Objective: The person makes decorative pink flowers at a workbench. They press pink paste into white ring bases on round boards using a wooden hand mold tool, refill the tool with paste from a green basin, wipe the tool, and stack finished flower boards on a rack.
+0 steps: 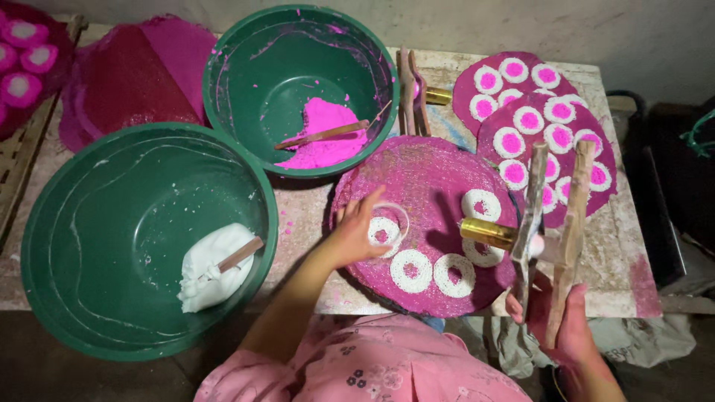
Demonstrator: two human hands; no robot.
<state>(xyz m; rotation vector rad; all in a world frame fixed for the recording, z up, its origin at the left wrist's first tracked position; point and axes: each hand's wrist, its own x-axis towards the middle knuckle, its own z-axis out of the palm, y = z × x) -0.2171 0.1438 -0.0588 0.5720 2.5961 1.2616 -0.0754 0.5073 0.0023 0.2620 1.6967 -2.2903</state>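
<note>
Landmark: round magenta woven tray (pixel 432 179) at table centre. Left hand (pixel 357 231) sits on its near-left part, fingers pinched on a thin pale ring mould (pixel 392 221) over a white ring with pink centre (pixel 384 231). Right hand (pixel 570 327), off the tray's near-right edge, fingers clenched around two long wooden press handles (pixel 555 223) with a brass cylinder nozzle (pixel 488 233) pointing over the tray. Progress, judging by layout: five white rings on this tray, pink fill only partly visible; most of the tray's far half is bare. Two more magenta trays (pixel 536 119), right and beyond, look full of white-and-pink discs. Left of the tray: large green basin (pixel 141 238) with white dough and a stick; beyond-left: second green basin (pixel 298 89) with pink dough and a stick. Both still hold dough.
</note>
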